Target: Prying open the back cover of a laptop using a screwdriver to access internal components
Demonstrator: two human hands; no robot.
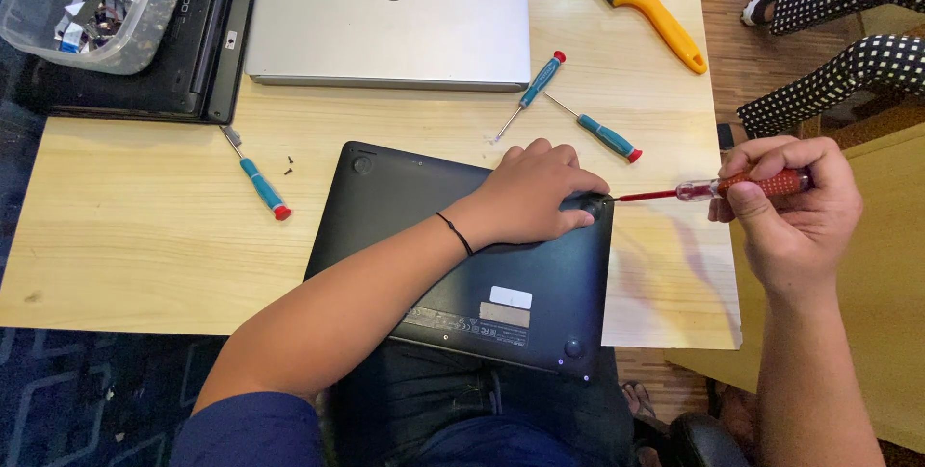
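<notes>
left hand (540, 192) flat, palm down; right hand (795, 207) fisted

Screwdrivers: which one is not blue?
The red-handled screwdriver held in the right hand, its tip at the black laptop's corner. The three others lying on the table have blue handles.

The scene is bright and evenly lit, with soft light from overhead. The pale wooden worktop (135, 236) reads warm and slightly washed out toward the upper right of the frame. Shadows are short and faint: a soft one lies under the left hand (540, 199) on the black laptop base (453, 284), and thin ones sit beside the blue screwdrivers (262, 183). A mild sheen shows on the silver laptop lid (385, 33) at upper centre, without harsh glare. The lower left of the frame is dim. Focus is sharp at the centre; the edges show slight wide-angle stretching, and the right hand (795, 207) looks a little soft.
</notes>
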